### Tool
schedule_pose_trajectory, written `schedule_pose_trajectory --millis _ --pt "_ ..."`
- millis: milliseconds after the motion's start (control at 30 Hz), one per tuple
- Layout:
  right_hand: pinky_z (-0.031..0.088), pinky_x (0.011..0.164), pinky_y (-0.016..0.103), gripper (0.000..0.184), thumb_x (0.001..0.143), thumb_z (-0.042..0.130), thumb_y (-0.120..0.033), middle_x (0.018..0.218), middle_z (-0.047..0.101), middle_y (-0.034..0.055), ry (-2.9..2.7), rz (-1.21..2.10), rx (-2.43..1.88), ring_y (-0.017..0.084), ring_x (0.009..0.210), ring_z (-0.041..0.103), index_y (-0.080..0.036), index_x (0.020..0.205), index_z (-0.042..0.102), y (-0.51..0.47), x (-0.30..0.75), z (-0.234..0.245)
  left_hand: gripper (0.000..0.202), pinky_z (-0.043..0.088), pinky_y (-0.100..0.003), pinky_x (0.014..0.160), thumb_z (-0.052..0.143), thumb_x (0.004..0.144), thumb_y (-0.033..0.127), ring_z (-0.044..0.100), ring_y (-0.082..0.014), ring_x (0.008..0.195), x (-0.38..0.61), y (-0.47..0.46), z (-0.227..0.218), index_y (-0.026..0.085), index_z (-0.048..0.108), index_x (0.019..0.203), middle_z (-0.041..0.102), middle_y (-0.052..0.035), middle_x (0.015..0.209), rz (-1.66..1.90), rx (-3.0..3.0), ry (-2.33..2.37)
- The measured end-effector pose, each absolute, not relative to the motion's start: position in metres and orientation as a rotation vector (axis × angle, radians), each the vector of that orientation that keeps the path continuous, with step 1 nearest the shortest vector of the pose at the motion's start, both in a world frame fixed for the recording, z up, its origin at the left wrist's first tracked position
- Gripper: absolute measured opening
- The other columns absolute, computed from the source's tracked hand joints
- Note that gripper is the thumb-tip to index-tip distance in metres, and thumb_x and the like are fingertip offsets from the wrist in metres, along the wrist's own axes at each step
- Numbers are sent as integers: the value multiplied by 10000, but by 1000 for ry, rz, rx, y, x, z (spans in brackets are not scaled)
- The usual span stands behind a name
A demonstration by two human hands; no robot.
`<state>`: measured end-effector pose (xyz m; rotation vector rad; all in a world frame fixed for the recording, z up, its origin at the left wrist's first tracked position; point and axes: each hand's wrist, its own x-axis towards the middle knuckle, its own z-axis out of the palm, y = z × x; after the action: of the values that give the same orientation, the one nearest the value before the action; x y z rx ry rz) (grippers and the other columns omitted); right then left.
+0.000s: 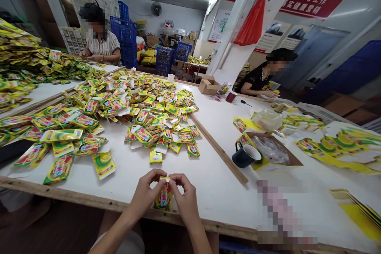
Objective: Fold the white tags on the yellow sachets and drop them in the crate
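A small yellow-green crayon box point(163, 199) stands near the table's front edge, its printed face toward me. My left hand point(150, 189) pinches its top left corner between thumb and fingers. From the other side, my right hand point(182, 193) grips the top right corner, thumb in front. The top end of the box is partly hidden by my fingertips. Just beyond my hands lies a loose crayon box point(156, 155), at the near edge of a large heap of similar boxes point(149, 127); some of these have white end flaps sticking out.
A wooden strip point(218, 149) divides the table right of the heap. Beyond it are a dark mug point(244, 155), an open carton with plastic bags point(272, 151) and flat printed cardboard point(342, 147). One person point(102, 39) sits at the far left, another point(264, 75) at the right.
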<state>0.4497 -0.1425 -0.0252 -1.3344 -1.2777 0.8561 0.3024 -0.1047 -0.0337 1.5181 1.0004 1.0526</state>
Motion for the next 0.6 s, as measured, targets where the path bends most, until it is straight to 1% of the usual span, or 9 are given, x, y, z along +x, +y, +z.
schedule_pose_trajectory --millis 100,200,267,433,533,600 --pt "495 674 267 176 854 585 -343 758 679 28 -1268 810 -1359 176 718 612 -182 841 655 -138 450 -23 188 506 -296 728 602 828 334 635 -192 763 307 -103 -34 184 665 921 696 -39 830 1067 1489 1037" --pt "488 646 259 196 858 577 -353 734 673 25 -1283 798 -1368 170 694 603 -180 805 651 -134 452 -20 205 500 -284 684 615 816 359 617 -184 703 310 -101 -34 177 679 883 689 -33 768 1079 1471 1069" --pt "491 661 263 201 862 575 -357 737 675 24 -1293 822 -1368 175 706 612 -183 798 651 -136 454 -21 214 503 -289 702 609 822 371 627 -192 730 308 -100 -35 177 689 865 698 -42 786 1076 1466 1055" --pt "512 732 283 168 854 594 -338 838 708 42 -1262 911 -1300 201 805 654 -195 884 676 -143 446 -32 210 511 -308 776 597 839 358 646 -215 848 299 -105 -39 187 711 883 701 -62 877 1043 1529 952" --pt "520 731 286 171 848 586 -338 817 713 46 -1254 890 -1304 208 795 664 -200 854 687 -146 445 -31 202 509 -319 789 566 865 341 641 -212 862 296 -106 -37 196 703 895 693 -64 889 1025 1647 933" --pt "527 710 279 205 845 569 -370 796 713 49 -1255 804 -1368 212 771 664 -205 822 689 -156 461 -21 199 509 -324 791 557 869 348 639 -210 883 291 -97 -34 207 674 946 686 -64 940 1048 1714 970"
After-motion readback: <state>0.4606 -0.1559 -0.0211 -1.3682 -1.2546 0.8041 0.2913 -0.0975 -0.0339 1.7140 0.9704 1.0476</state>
